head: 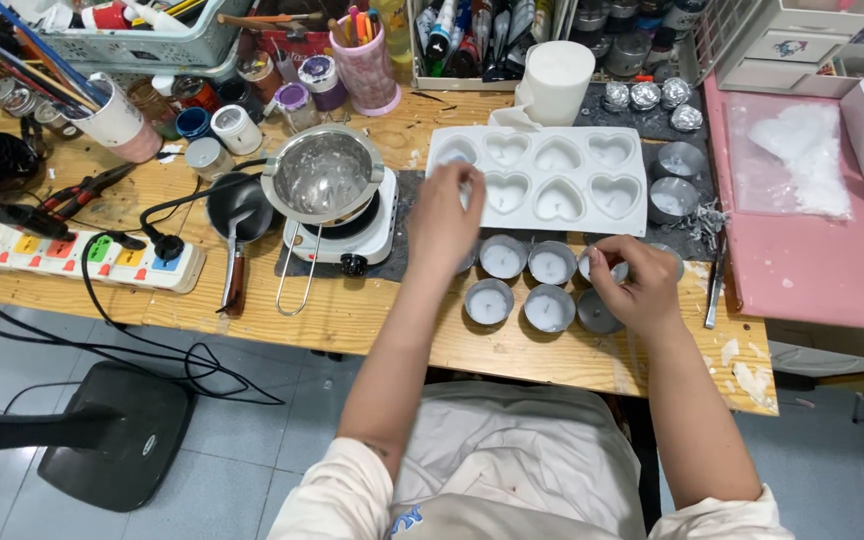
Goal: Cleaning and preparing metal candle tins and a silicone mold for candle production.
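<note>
While the left hand (pixel 442 225) reaches up toward the centre of the frame, its fingers curl over the lower left corner of the white heart-shaped mould tray (pixel 542 175); whether they pinch anything cannot be told. Right of centre, the right hand (pixel 637 290) closes its fingertips on a small metal tealight cup (pixel 597 265). Just left of it sit more wax-filled tealight cups (pixel 527 285) in two rows on the wooden table (pixel 352 320). Left of the mould, a steel melting pot (pixel 322 175) rests on a small white hot plate (pixel 367 235).
</note>
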